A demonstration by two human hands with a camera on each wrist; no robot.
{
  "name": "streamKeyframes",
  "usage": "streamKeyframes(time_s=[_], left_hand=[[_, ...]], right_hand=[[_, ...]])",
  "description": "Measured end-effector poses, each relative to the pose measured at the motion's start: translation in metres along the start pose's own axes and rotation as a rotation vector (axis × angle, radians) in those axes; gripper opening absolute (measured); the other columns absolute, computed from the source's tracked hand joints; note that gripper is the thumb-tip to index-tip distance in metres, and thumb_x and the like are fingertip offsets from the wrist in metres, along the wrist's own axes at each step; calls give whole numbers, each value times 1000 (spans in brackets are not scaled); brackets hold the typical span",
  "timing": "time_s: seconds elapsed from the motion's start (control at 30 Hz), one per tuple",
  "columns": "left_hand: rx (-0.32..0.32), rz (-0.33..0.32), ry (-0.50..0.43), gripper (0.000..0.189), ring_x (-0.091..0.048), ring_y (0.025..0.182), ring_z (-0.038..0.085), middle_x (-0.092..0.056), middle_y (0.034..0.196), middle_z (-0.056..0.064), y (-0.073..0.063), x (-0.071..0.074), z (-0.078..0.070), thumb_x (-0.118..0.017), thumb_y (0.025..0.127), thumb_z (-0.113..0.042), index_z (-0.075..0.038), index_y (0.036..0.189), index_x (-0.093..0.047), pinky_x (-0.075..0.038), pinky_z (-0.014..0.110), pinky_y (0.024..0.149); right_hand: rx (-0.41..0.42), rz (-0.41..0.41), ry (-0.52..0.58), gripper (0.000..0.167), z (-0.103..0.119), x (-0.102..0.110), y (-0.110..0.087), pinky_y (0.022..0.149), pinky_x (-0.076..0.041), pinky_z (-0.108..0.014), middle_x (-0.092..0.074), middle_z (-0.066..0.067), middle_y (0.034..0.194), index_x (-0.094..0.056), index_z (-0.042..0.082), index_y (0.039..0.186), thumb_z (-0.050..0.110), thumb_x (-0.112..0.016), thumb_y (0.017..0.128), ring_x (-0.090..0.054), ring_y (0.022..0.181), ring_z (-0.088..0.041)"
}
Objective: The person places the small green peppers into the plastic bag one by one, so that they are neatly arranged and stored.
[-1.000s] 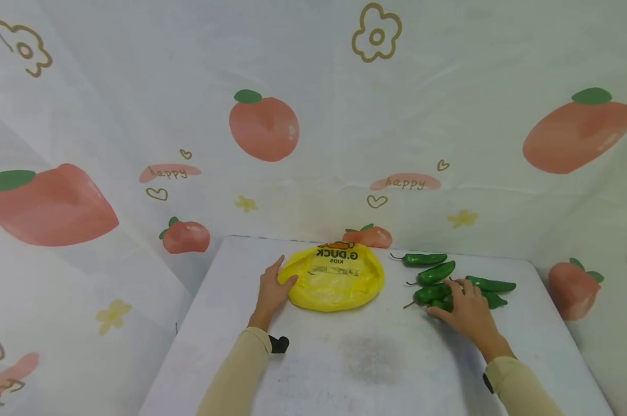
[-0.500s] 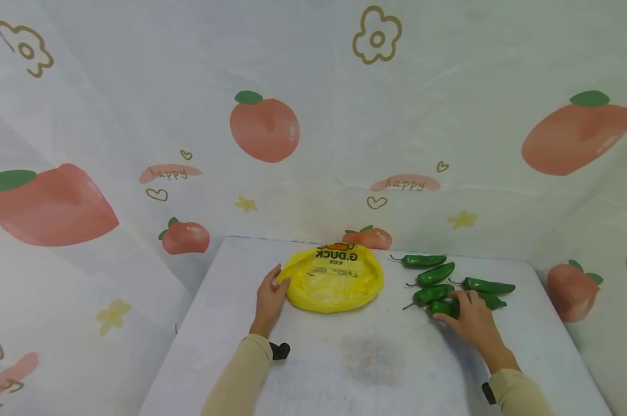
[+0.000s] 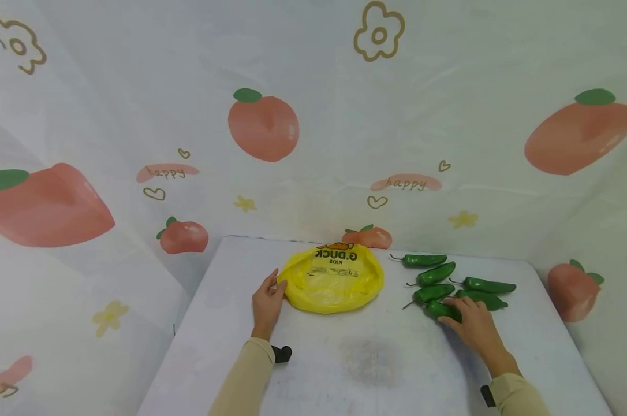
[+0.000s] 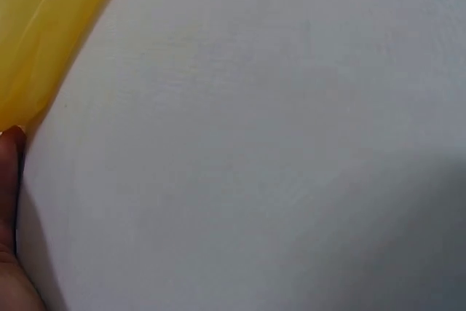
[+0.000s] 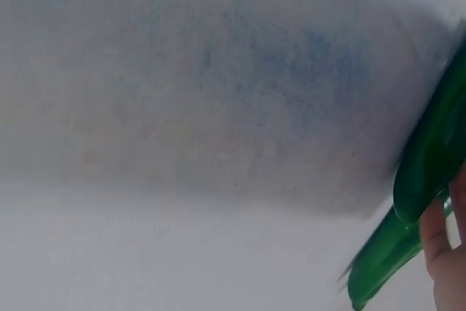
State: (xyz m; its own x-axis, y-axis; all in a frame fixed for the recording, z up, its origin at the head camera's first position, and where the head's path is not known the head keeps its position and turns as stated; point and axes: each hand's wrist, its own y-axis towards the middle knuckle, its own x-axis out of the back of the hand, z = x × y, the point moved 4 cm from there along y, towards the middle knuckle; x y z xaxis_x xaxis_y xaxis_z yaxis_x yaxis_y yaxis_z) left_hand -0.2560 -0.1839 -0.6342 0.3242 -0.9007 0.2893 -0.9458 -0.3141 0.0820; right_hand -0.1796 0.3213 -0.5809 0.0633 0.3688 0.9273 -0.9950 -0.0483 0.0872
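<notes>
White cloth (image 3: 313, 190) printed with peaches, flowers and the word "happy" hangs behind and at both sides of a white table (image 3: 313, 375), which carries a grey smudge (image 3: 370, 358) near its middle. On it lie a yellow plastic cover (image 3: 329, 292) and, well apart to the right, 6 green peppers.

The left hand (image 3: 267, 303) rests at the cover's near-left edge, its fingers loose and fairly straight, with the thumb tip touching the rim; no curl round the plastic shows. Such thin, light material probably slides easily, so a touch there may be meant to steady it. The cover lies flattened and rounded, its "G.DUCK KIDS" print showing backwards, perhaps because the lettering is seen through from the inner face.

The right hand (image 3: 474, 326) grips the nearest pepper (image 3: 436, 309), thumb on the near side and fingers on the far side. Holding it across its width suits a smooth, slim body that would likely roll, and the stem end is left free. It still lies among its neighbours, just beside the middle pepper (image 3: 433, 293) and the broad pepper (image 3: 485, 299) beyond the knuckles. Farther back lie the slanted pepper (image 3: 436, 275), the far pepper (image 3: 425, 260) and, to the right, the long pepper (image 3: 489, 285). Most stems that show point left, which suggests deliberate laying out. In the right wrist view only parts of 2 peppers and the hand appear, at the edge.
</notes>
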Motion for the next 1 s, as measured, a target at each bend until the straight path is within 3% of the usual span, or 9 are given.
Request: streamKeyframes(time_s=[0.2, 0.47, 0.8, 1.0], left_hand=[[46, 23, -65, 49, -70, 70, 12, -68, 131, 14, 1, 0, 4, -74, 95, -25, -21, 143, -61, -61, 21, 66], [75, 35, -34, 48, -72, 72, 12, -70, 130, 10, 1, 0, 2, -74, 95, -23, -23, 142, -62, -60, 21, 63], [41, -13, 16, 45, -73, 87, 16, -74, 123, 14, 0, 1, -3, -75, 93, -23, -20, 137, -66, -60, 18, 70], [50, -10, -7, 41, -74, 88, 15, -76, 116, 15, -1, -1, -1, -75, 94, -21, -20, 134, -69, -60, 17, 69]], right_hand=[[-14, 43, 60, 54, -1, -2, -2, 88, -47, -65, -64, -27, 120, -64, 0, 130, 30, -79, 87, -56, 106, -50], [29, 59, 73, 53, 1, -2, -1, 92, -47, -66, -63, -29, 127, -62, -1, 132, 24, -78, 88, -57, 111, -51], [58, 28, 72, 48, 0, -1, -1, 91, -48, -64, -65, -26, 126, -64, 1, 130, 19, -77, 88, -57, 111, -49], [68, 18, 73, 47, 2, 2, -3, 90, -49, -63, -66, -24, 124, -65, 3, 129, 20, -78, 88, -58, 109, -46]])
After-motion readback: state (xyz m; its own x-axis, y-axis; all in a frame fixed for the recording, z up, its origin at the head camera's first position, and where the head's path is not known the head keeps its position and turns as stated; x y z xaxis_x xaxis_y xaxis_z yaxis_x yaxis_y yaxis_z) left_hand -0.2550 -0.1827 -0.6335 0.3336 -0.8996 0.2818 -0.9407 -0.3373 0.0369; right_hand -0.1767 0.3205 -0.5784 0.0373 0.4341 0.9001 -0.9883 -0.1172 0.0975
